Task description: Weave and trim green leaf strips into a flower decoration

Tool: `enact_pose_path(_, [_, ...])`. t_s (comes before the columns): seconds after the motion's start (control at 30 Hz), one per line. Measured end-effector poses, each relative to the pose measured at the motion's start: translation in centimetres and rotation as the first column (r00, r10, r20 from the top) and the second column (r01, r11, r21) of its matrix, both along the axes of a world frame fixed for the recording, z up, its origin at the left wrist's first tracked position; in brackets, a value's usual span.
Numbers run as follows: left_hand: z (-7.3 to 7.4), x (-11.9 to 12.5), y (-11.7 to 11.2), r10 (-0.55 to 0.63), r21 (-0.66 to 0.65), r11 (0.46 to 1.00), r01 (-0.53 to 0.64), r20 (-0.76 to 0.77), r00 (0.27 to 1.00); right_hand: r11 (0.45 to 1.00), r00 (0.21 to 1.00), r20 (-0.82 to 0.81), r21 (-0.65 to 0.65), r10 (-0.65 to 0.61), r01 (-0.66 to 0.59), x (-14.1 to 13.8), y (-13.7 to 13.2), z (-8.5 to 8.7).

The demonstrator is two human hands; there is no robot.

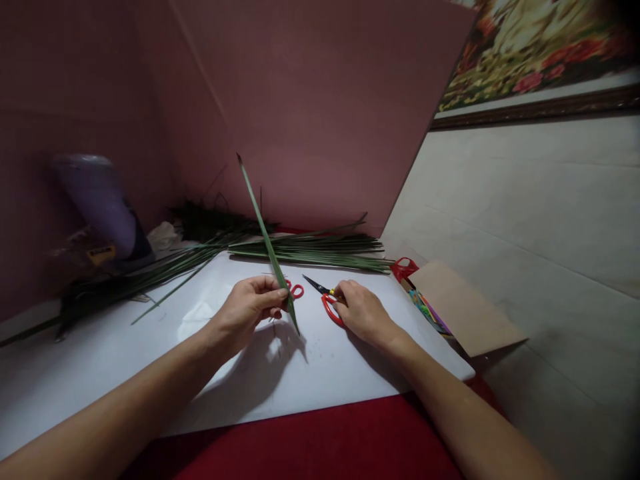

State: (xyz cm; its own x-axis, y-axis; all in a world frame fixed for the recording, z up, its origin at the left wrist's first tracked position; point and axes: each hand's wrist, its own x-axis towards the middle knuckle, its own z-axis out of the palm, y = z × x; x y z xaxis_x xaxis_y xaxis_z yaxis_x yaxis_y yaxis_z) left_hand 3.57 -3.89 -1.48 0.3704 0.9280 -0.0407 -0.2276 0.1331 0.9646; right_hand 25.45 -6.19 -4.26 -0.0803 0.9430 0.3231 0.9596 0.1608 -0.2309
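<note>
My left hand point(253, 308) is closed in a pinch on a long green leaf strip point(260, 223) that rises up and to the left, its lower tip pointing down past my fingers. My right hand point(363, 310) lies on red-handled scissors point(326, 298) resting on the white sheet point(310, 373), fingers curled over the handles. The black blades point left toward the leaf. One red handle loop shows beside my left fingers.
A pile of green leaf strips point(320, 248) lies at the back of the sheet, more spread to the left point(150, 277). A purple object point(100, 203) stands at left. An open cardboard box point(460, 307) with coloured items sits at right. Red cloth point(320, 447) covers the near edge.
</note>
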Motion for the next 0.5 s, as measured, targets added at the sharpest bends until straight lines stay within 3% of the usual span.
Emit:
enact_pose_path(0.2, [1.0, -1.1, 1.2, 0.099, 0.030, 0.995, -0.099, 0.020, 0.995, 0.995, 0.995, 0.069, 0.059, 0.071, -0.075, -1.8, 0.6, 0.7])
enact_pose_path(0.4, [1.3, -1.4, 1.4, 0.134, -0.019, 0.991, -0.133, 0.044, 0.990, 0.917, 0.902, 0.176, -0.020, 0.394, -0.397, -4.5, 3.3, 1.9])
enact_pose_path(0.5, [1.4, -1.5, 1.4, 0.149, -0.017, 0.989, -0.148, 0.050, 0.988, 0.880, 0.851, 0.228, -0.058, 0.472, -0.472, -5.2, 4.3, 1.8])
